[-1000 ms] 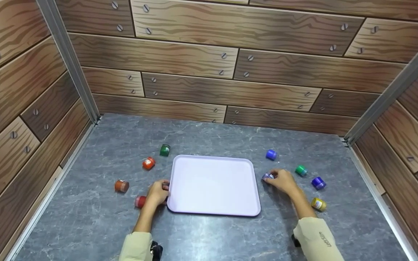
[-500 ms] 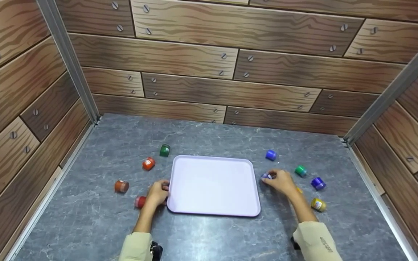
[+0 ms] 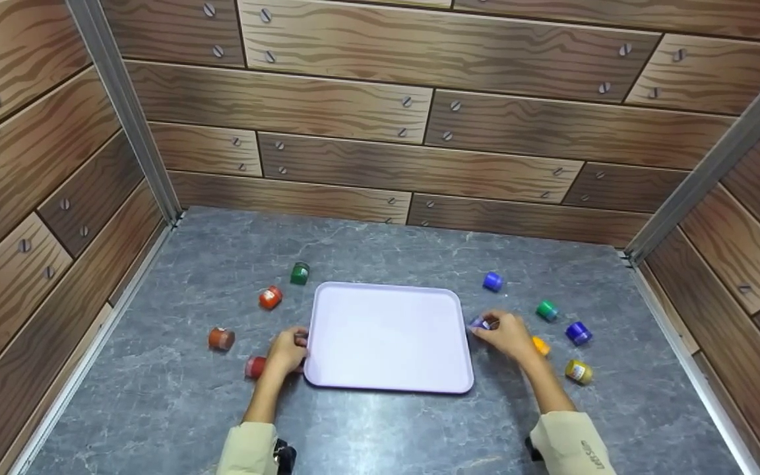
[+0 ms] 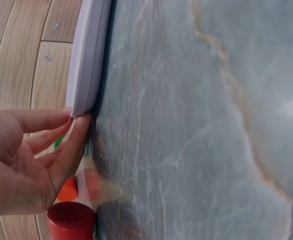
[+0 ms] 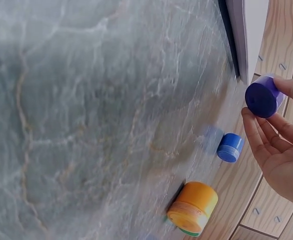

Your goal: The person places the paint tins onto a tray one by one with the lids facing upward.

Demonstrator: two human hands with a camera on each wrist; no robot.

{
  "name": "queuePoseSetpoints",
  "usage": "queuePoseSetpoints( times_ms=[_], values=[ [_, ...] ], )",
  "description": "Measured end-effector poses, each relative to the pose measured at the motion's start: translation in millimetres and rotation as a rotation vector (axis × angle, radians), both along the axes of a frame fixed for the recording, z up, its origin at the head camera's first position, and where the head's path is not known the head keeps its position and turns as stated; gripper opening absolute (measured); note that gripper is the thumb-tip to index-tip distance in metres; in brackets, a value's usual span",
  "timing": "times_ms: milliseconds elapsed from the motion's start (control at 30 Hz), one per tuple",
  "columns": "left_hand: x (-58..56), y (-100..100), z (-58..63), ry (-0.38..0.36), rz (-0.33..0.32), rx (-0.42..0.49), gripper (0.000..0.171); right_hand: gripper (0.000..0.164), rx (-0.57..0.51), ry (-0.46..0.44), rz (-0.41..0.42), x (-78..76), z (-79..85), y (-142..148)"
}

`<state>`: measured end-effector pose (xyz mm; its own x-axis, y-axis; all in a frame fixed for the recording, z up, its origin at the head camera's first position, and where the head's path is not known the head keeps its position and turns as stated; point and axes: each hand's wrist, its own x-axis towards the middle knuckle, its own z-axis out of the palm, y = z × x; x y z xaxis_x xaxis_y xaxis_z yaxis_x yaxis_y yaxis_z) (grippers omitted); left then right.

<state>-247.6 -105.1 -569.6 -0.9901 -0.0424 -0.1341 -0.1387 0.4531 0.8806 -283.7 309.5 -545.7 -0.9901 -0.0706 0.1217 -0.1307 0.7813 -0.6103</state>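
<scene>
A pale lilac tray (image 3: 390,340) lies on the grey marbled table. At its left edge my left hand (image 3: 287,351) pinches the rim; in the left wrist view the thumb and a finger meet the tray's edge (image 4: 86,70). Just off the right edge, my right hand (image 3: 508,336) holds a small purple paint jar (image 5: 263,97) between thumb and fingers. That jar is tilted, its dark purple end facing the right wrist camera. Close to the left wrist is a red jar (image 3: 255,367), partly covered by the hand. An orange-yellow jar (image 3: 540,346) sits behind the right forearm, partly hidden.
Left of the tray lie a dark green jar (image 3: 299,273), an orange-red jar (image 3: 270,297) and a brown-orange jar (image 3: 221,339). Scattered to the right are a blue jar (image 3: 493,282), a green jar (image 3: 547,310), a violet-blue jar (image 3: 578,333) and a yellow jar (image 3: 579,372). Wood-patterned walls enclose the table.
With the purple jar in its fingers, my right hand has shifted slightly left, closer to the tray. The orange-yellow jar has come out from behind that arm. My left hand stays put.
</scene>
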Motion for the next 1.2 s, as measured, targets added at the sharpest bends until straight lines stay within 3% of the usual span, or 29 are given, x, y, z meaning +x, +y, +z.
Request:
queuePoseSetpoints(
  times_ms=[567, 1200],
  values=[
    [0.8, 1.1, -0.3, 0.046, 0.013, -0.058, 0.037, 0.025, -0.053, 0.006, -0.006, 9.9, 0.5, -14.2],
    [0.1, 1.1, -1.4, 0.034, 0.008, -0.058, 0.039, 0.028, -0.152, -0.005, 0.038, 20.8, -2.9, -37.1]
  ],
)
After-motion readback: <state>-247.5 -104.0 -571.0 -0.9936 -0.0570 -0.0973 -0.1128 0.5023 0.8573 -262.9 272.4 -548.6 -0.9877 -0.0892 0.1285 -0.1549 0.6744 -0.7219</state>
